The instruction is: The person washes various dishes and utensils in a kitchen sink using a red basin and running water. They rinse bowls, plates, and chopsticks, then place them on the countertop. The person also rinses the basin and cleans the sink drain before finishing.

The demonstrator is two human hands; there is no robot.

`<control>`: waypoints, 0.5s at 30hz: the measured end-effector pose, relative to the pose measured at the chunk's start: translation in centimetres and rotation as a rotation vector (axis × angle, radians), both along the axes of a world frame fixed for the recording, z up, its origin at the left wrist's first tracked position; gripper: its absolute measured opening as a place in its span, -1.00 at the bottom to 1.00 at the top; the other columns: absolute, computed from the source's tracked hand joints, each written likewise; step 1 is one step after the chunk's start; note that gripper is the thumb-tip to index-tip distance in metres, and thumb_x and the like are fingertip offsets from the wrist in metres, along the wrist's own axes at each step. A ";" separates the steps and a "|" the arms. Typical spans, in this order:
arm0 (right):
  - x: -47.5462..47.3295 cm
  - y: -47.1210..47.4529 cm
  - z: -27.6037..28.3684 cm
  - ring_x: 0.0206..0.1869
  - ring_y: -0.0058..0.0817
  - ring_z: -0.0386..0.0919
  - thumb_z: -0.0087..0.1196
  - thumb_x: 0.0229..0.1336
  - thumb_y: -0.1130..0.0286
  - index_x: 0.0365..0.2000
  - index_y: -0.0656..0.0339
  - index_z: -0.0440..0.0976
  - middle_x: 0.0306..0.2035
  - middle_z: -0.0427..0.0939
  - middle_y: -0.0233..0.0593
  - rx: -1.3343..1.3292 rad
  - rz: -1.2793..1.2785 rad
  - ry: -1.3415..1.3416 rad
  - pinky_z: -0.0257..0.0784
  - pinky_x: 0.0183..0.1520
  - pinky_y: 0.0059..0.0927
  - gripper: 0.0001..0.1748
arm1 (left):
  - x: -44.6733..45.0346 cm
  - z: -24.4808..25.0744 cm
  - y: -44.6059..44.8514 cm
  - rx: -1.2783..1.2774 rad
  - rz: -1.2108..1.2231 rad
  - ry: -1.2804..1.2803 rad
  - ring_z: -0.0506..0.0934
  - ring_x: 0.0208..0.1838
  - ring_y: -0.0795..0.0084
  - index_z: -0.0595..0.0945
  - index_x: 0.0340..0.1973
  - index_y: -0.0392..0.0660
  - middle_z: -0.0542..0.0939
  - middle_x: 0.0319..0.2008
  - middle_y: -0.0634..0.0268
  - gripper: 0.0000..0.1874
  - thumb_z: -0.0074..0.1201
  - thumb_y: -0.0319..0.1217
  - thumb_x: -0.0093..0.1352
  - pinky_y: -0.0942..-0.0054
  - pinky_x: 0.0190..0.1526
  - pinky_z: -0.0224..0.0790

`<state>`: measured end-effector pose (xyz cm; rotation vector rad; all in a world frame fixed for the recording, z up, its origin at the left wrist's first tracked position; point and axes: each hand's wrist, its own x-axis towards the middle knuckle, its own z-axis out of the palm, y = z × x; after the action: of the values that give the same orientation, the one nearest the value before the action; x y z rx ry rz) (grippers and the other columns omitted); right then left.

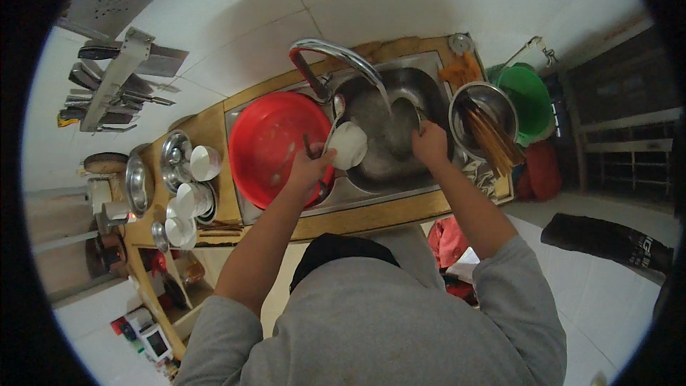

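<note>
My left hand is over the near right rim of a red plastic basin. It grips a white bowl together with a metal spoon; a dark handle also shows by the fingers. My right hand is over the right side of the stainless steel sink. Its fingers pinch the edge of a thin metal utensil, whose full shape is unclear under the water. From the curved chrome faucet, water streams down just left of that hand.
Right of the sink, a steel bowl holds many chopsticks, beside a green bucket. White bowls and steel dishes stand on the left counter. Knives hang in a wall rack. An orange cloth lies behind the sink's right corner.
</note>
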<state>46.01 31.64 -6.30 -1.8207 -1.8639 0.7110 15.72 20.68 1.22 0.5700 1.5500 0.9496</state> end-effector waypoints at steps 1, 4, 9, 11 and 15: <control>-0.1 -0.4 -0.1 -0.32 0.15 0.65 0.28 0.11 0.38 -0.45 0.32 0.58 -0.47 0.58 0.16 -0.012 0.024 -0.020 0.54 -0.18 0.09 -0.81 | -0.2 0.1 -0.3 -0.047 0.048 -0.044 0.58 -0.26 0.58 0.70 0.00 -0.26 0.70 -0.28 0.35 -0.73 0.35 -0.39 0.48 0.51 -0.24 0.42; -0.3 -1.5 -0.6 -0.26 0.10 0.69 0.26 0.11 0.41 -0.41 0.27 0.65 -0.42 0.64 0.11 0.024 0.144 -0.093 0.61 -0.14 0.09 -0.87 | -0.6 0.1 -1.2 -0.036 0.116 -0.220 0.45 -0.42 0.66 0.68 0.00 -0.18 0.60 -0.39 0.46 -0.75 0.35 -0.36 0.49 0.54 -0.44 0.24; 0.3 -3.5 -0.7 -0.23 -0.01 0.73 0.29 0.05 0.42 -0.33 0.23 0.66 -0.36 0.70 0.00 0.049 0.669 -0.488 0.67 -0.20 0.01 -0.85 | -1.8 -0.1 -2.7 -0.084 0.196 -0.457 0.27 -0.54 0.70 0.62 -0.07 -0.01 0.50 -0.44 0.55 -0.83 0.30 -0.31 0.53 0.58 -0.55 0.00; 0.8 -4.0 -0.2 -0.23 -0.03 0.74 0.30 0.04 0.42 -0.30 0.22 0.66 -0.33 0.70 -0.01 0.112 0.850 -0.555 0.67 -0.25 -0.01 -0.83 | -2.0 -0.2 -3.5 -0.073 0.209 -0.523 0.22 -0.55 0.70 0.59 -0.09 0.04 0.47 -0.44 0.56 -0.86 0.25 -0.28 0.56 0.58 -0.56 -0.04; 1.2 -4.2 1.3 -0.24 -0.06 0.74 0.25 0.08 0.45 -0.31 0.21 0.64 -0.32 0.70 -0.06 0.310 0.891 -0.574 0.68 -0.26 -0.05 -0.86 | -2.6 0.2 -5.1 0.004 0.263 -0.699 0.18 -0.58 0.71 0.58 -0.06 0.04 0.42 -0.46 0.57 -0.90 0.17 -0.29 0.60 0.59 -0.57 -0.08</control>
<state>47.25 27.46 -5.04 -0.9887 -2.9997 0.1041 13.14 15.54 1.37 0.0097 0.9971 1.1901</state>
